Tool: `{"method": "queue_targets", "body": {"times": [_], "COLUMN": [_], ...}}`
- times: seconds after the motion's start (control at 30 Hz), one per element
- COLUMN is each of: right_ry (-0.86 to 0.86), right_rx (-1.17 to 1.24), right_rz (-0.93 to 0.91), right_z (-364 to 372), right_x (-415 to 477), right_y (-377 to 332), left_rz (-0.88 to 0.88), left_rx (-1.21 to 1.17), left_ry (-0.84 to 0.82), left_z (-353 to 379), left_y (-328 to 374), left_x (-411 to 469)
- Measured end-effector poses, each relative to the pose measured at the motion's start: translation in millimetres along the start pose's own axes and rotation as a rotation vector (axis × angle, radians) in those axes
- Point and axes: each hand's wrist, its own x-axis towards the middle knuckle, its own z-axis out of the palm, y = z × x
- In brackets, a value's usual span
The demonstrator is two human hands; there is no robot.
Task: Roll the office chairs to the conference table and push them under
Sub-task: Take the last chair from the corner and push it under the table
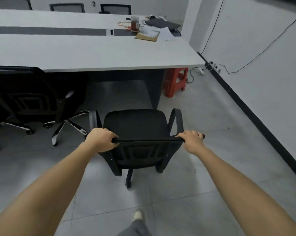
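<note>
A black mesh office chair [135, 126] with armrests stands on the grey tile floor, facing the long white conference table [96, 53]. My left hand [101, 140] grips the left end of its backrest's top edge. At the right end of that edge, my right hand [191, 141] is closed around it. The seat's front is a short way from the table's near edge, opposite the open space under the table. A second black office chair [30, 99] with a chrome star base sits to the left, its back against the table's edge.
A red plastic stool [176, 80] stands under the table's right end beside a dark table leg panel [154, 89]. A jar, papers and a laptop lie on the far right of the tabletop. Three chair backs show beyond the table. Cables and a power strip lie along the right wall.
</note>
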Motion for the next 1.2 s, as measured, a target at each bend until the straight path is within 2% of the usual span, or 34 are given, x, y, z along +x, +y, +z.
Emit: {"method": "queue_targets", "body": {"times": [0.23, 0.73, 0.83, 1.0, 1.1, 1.2], "right_ry": [-0.061, -0.054, -0.053, -0.074, -0.049, -0.043], "right_rx": [-0.024, -0.067, -0.086, -0.155, -0.156, -0.146], "right_rz": [-0.003, -0.129, -0.173, -0.337, -0.372, -0.405], "right_z": [-30, -97, -108, -111, -106, -104], "right_x": [106, 321, 361, 389, 396, 398], "right_y": [-19, -3, -3, -20, -26, -22], "left_rz": [-0.022, -0.132, -0.176, -0.253, -0.31, -0.308], "left_rx": [-0.017, -0.074, -0.088, -0.07, -0.056, -0.06], "left_ry": [-0.006, 0.049, 0.014, -0.052, -0.07, -0.029], "left_z": [-25, -65, -80, -86, -83, -75], "left_y": [-56, -105, -117, -155, -163, -161], "left_x": [94, 267, 301, 323, 328, 326]}}
